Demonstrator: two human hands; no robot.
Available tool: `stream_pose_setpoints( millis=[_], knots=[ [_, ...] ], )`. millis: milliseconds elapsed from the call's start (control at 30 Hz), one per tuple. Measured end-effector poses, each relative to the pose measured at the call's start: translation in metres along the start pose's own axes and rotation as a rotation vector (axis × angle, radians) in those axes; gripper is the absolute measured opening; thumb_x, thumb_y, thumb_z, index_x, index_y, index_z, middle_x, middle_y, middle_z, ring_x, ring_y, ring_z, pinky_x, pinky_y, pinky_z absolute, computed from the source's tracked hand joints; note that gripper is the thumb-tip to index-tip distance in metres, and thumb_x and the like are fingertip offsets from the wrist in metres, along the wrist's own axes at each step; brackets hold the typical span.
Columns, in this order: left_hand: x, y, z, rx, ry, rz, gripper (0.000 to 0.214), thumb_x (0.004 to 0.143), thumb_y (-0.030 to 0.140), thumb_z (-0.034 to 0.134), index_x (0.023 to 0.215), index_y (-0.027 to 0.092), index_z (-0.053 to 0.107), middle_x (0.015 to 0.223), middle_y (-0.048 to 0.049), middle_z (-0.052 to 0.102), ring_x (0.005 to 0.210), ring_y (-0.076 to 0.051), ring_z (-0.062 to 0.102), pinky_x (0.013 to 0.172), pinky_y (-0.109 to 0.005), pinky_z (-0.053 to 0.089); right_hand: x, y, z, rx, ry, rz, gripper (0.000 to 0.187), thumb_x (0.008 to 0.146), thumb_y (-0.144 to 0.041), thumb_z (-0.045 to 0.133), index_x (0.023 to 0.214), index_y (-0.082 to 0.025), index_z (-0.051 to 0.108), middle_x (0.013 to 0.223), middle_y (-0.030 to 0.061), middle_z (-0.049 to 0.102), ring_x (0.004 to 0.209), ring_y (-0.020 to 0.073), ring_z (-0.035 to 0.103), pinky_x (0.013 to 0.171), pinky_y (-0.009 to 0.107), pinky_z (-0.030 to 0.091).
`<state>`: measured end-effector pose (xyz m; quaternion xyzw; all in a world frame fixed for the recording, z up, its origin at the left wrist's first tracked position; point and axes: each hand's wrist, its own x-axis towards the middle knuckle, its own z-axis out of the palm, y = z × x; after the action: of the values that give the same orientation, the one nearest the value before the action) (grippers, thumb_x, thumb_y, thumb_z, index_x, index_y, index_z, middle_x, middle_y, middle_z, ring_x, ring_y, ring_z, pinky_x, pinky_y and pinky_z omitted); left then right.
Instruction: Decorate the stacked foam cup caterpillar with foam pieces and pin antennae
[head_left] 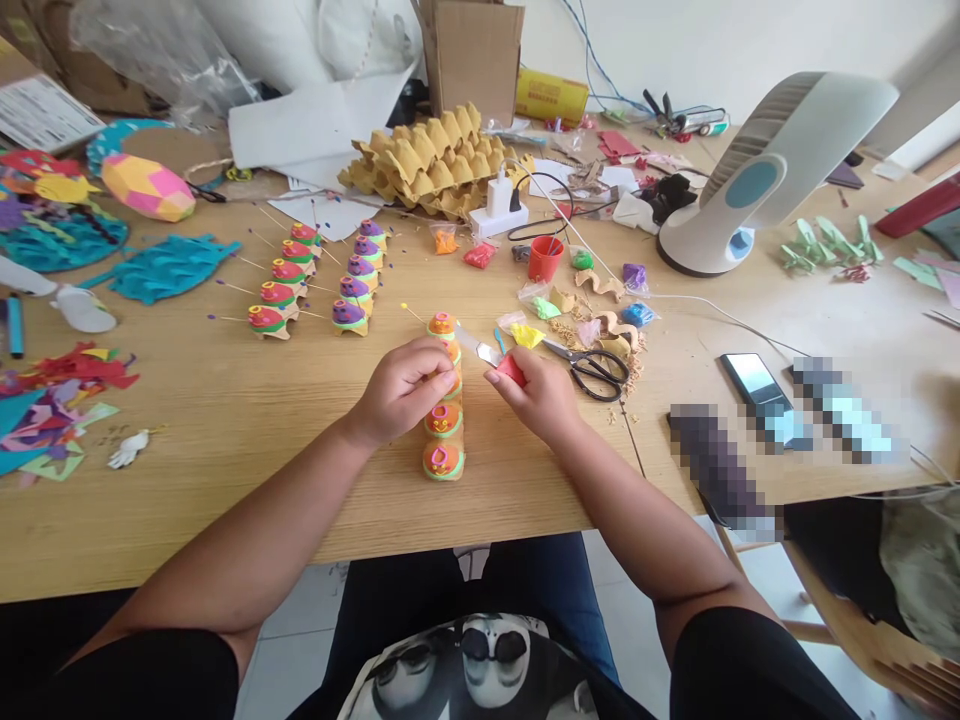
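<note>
An egg-carton strip [444, 460] lies lengthwise in front of me, its bumps covered in orange clay with green edging and small pink and yellow details. Over its middle, from the left, reaches my left hand [409, 388], thumb and fingers pinched together; whatever is between them is hidden. My right hand [541, 395] is closed around the red handle of a utility knife [489, 354], whose blade points up and left toward the strip's far end. A yellow-headed pin [405, 307] sticks out beside the far bump. Black-handled scissors [600, 374] lie right of my right hand.
Red-and-green [277, 294] and purple carton strips [352, 288] with pins stand at the back left. Behind are stacked egg cartons [435, 160], a power strip [499, 217] and a red cup [546, 258]. Clay packets [526, 333], a white fan [750, 190] and phones [761, 390] are rightward.
</note>
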<state>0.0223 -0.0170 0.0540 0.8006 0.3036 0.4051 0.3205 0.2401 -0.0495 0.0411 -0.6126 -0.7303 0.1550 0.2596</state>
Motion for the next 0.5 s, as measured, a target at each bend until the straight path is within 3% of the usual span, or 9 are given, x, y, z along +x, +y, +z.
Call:
stream_pose_setpoints(
  millis=[200,500],
  knots=[
    [-0.0018,-0.0031,-0.0003,-0.022,-0.021,-0.042,0.020,0.091,0.024,0.054,0.074,0.019,0.062,0.079,-0.0047,0.060,0.074,-0.018,0.055,0.068,-0.034,0.044,-0.0022,-0.0014,0.0026,0.022,-0.079,-0.104,0.048,0.093,-0.065,0.044,0.082,-0.021,0.055,0.068,0.0011,0.057,0.060,0.0138,0.044,0.057,0.026,0.022],
    [-0.0007,-0.0005,0.0007,-0.054,-0.032,-0.092,0.021,0.091,0.023,0.051,0.073,0.019,0.061,0.077,-0.0035,0.056,0.073,-0.017,0.052,0.067,-0.033,0.043,-0.0015,-0.0048,0.0033,-0.054,-0.096,-0.037,0.049,0.093,-0.067,0.043,0.082,-0.021,0.057,0.071,0.0031,0.061,0.063,0.0151,0.048,0.057,0.027,0.020]
  ],
)
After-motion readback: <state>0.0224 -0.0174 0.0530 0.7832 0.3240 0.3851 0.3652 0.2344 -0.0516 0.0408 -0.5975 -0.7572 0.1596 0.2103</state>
